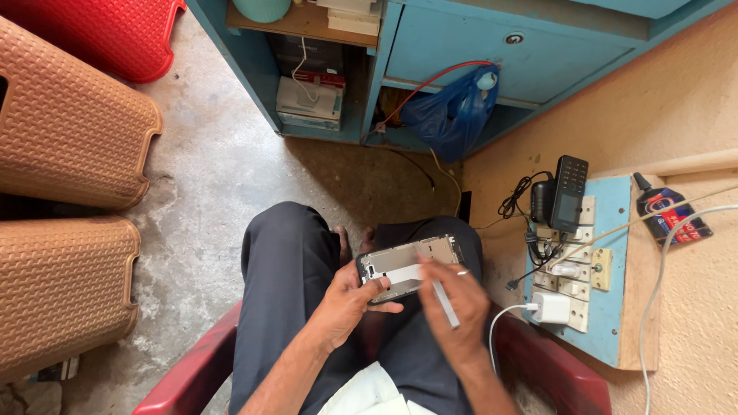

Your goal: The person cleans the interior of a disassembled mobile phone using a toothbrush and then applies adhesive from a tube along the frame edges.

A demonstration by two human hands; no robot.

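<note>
Two brown woven stools (69,115), blue plastic bag (450,111) (hung on cabinet (538,54)), keypad phone (570,194), white charger (551,307)

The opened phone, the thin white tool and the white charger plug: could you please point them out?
opened phone (400,265): head view, on its exposed inner frame.
thin white tool (444,301): head view, mid-shaft.
white charger plug (552,307): head view, on its body.

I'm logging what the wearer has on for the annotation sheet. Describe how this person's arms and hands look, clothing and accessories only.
Both forearms are bare, with no sleeves, watch or gloves in view. The left hand wears nothing visible. The right hand has a thin, pale metal ring on one of its fingers. Below the arms show dark trousers and the hem of a white shirt.
</note>
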